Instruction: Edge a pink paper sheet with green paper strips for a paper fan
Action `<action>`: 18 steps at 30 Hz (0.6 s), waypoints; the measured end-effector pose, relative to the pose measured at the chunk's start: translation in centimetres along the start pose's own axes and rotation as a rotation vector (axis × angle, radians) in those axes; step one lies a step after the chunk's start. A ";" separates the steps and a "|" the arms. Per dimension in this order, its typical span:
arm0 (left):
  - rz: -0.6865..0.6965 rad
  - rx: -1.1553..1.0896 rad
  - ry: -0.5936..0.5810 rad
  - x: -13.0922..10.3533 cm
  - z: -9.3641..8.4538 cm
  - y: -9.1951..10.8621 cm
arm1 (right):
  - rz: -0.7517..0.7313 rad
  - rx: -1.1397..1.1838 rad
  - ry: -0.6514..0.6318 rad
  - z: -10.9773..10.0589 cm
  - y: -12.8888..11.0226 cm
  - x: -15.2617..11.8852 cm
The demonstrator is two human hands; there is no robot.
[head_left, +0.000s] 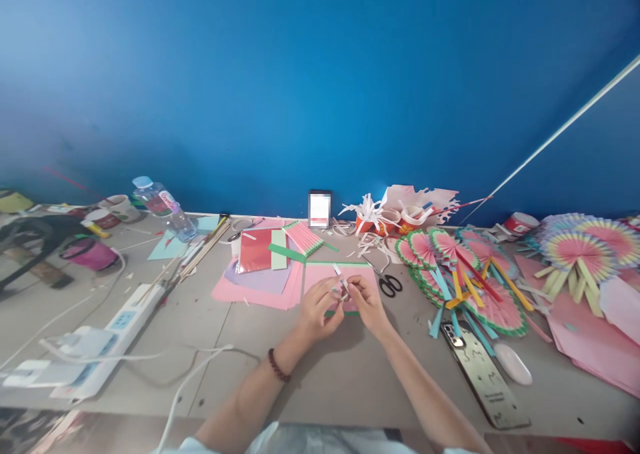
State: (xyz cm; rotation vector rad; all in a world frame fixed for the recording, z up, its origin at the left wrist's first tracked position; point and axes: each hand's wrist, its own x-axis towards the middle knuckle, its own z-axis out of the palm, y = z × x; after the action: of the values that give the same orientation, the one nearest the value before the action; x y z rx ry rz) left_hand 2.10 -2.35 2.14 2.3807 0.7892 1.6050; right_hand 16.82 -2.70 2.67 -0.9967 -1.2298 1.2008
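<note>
Near the middle of the table, my left hand [320,307] and my right hand [367,299] meet over a pink sheet with green edges [317,275]. Between their fingertips is a small white strip [338,271], pinched from both sides; its lower part is partly hidden by the fingers. Left of the hands lie a red sheet [255,251] and a light green strip [279,249] on pink and purple paper. A folded pink and green paper [304,238] rests behind them. Black-handled scissors [390,285] lie just right of my right hand.
A phone [485,377], a white mouse [513,363] and several paper fans [500,304] are at the right. Paper cups [411,219] stand by the wall. At the left are a power strip [120,331], a tilted bottle [167,207] and wooden sticks [204,249]. A lit screen [319,210] stands behind.
</note>
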 end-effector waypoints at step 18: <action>-0.182 -0.121 0.060 0.3 0.3 1.2 | 0.041 0.109 -0.017 -0.5 1.4 -0.2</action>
State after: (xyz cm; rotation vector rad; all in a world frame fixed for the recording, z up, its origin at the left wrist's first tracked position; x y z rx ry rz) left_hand 2.86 -3.17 2.81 2.1206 0.8661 1.6082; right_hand 17.17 -2.67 1.18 -0.9366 -1.1495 1.2972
